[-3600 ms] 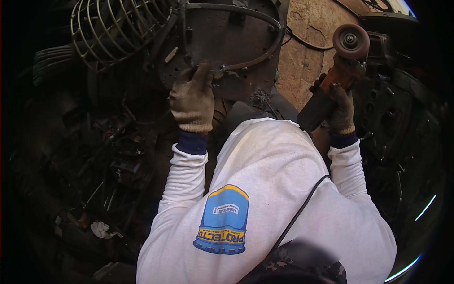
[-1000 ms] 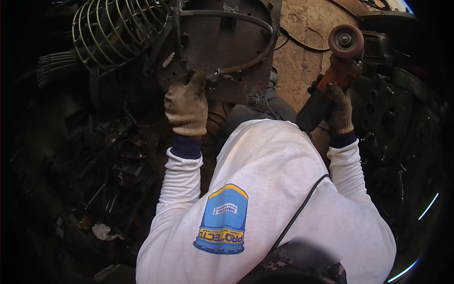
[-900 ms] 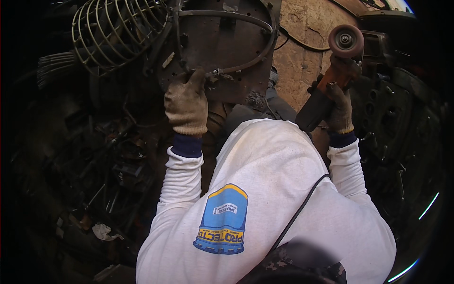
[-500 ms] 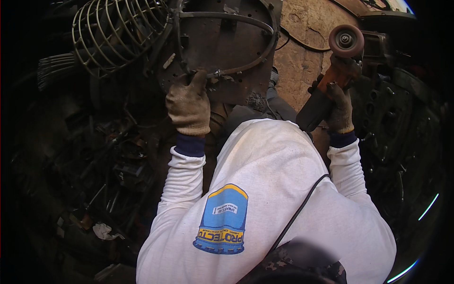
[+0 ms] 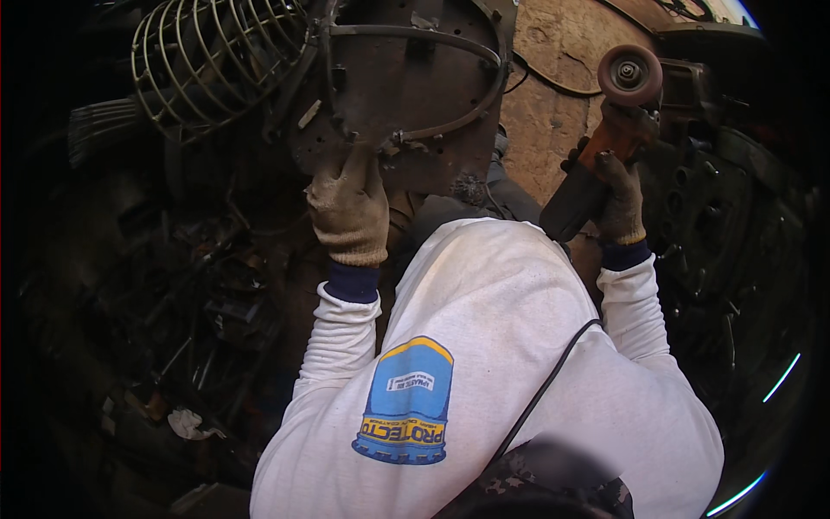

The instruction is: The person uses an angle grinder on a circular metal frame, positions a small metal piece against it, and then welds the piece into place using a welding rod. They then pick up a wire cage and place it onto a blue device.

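A round metal hoop with a curved crossbar (image 5: 415, 32) lies on a dark, drilled metal plate (image 5: 415, 82) in front of me. My gloved left hand (image 5: 350, 212) is at the near left rim of the hoop, fingers stretched toward it. Its fingertips are dim and blurred, so I cannot tell whether they touch the metal. On the right, my gloved right hand (image 5: 624, 203) is wrapped around an orange and black angle grinder (image 5: 612, 134). The grinder's reddish-brown disc (image 5: 629, 75) points away from me, its face upward, apart from the hoop.
Far left stands a rounded wire cage (image 5: 186, 65) beside a bundle of thin rods (image 5: 104, 125). Dark scrap (image 5: 233, 311) clutters the left side. A dark machine casting (image 5: 713, 208) is on the right. A cable (image 5: 562, 86) crosses the brown floor, and a black cord (image 5: 540, 394) runs over my shirt.
My left hand has come off its grip on the hoop's near rim and drawn slightly back toward me, fingers straighter. The right hand and grinder have barely moved.
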Available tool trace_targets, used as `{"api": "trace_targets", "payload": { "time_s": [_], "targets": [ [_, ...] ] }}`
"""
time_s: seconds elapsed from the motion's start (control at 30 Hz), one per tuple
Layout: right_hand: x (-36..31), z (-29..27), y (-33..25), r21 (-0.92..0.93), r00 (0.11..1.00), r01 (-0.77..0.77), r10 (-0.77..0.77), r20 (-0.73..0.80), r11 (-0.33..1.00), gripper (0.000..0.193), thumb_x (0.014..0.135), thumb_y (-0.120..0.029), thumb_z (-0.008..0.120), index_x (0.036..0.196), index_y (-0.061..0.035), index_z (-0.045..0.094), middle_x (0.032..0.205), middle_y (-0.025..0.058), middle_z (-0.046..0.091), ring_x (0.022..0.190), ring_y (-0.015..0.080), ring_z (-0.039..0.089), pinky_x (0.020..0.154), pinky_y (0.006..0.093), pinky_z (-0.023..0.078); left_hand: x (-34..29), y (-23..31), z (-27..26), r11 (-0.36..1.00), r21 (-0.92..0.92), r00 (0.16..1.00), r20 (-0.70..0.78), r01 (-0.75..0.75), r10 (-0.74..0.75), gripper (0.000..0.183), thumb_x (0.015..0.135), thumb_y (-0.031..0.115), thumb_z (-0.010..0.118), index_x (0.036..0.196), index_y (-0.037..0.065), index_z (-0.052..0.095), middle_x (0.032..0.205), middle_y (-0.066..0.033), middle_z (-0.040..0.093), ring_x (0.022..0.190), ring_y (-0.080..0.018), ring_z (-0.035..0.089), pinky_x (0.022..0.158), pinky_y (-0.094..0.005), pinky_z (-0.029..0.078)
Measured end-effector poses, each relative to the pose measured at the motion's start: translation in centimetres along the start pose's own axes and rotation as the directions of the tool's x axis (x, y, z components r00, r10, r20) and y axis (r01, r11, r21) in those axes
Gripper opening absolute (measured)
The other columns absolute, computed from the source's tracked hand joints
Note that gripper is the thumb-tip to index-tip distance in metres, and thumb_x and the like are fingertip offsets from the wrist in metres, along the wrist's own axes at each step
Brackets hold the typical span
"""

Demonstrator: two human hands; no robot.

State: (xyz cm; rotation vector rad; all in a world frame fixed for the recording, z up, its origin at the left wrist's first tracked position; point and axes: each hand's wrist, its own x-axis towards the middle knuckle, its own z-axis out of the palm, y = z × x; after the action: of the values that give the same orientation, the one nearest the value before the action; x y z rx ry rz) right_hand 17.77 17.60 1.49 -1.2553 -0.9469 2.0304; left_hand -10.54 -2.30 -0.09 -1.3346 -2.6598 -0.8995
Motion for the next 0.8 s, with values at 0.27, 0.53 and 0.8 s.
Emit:
{"api": "trace_targets", "payload": {
  "time_s": [0.27,0.53,0.8],
  "targets": [
    [-0.2,0.6,-0.2,0.028,0.998,-0.001,0.003,-0.062,1.0,0.054,0.084,-0.015,0.076,0.131,-0.0032,0.05,0.108,0.0133,0.064,0.098,0.0292,0.068,0.088,0.0454,0.059,-1.3,-0.4,0.3,0.996,-0.061,0.997,0.039,0.068,-0.066,0.021,0.084,0.017,0.074,0.104,0.009,0.073,0.091,-0.0164,0.07,0.078,-0.0361,0.07,0.069,-0.0439,0.057],
    [0.0,-0.2,0.0,-0.006,1.0,-0.004,0.004,-0.024,1.0,0.056,0.087,-0.021,0.076,0.133,-0.0037,0.049,0.111,0.0124,0.065,0.101,0.0277,0.068,0.093,0.0452,0.058,-0.6,-0.2,0.1,0.955,0.209,0.962,0.131,0.21,-0.24,0.022,0.085,0.022,0.073,0.106,0.015,0.074,0.097,-0.0143,0.071,0.084,-0.0342,0.071,0.072,-0.0424,0.058],
    [-0.1,-0.2,0.0,-0.006,0.999,-0.008,0.008,-0.033,1.0,0.057,0.087,-0.02,0.076,0.134,-0.0038,0.048,0.111,0.0127,0.065,0.101,0.028,0.068,0.092,0.0456,0.058,-0.5,-1.3,0.7,0.99,0.121,0.998,0.0,0.069,-0.069,0.023,0.082,0.009,0.074,0.103,0.017,0.076,0.095,-0.0114,0.071,0.082,-0.0313,0.071,0.07,-0.0407,0.058]
  ]
}}
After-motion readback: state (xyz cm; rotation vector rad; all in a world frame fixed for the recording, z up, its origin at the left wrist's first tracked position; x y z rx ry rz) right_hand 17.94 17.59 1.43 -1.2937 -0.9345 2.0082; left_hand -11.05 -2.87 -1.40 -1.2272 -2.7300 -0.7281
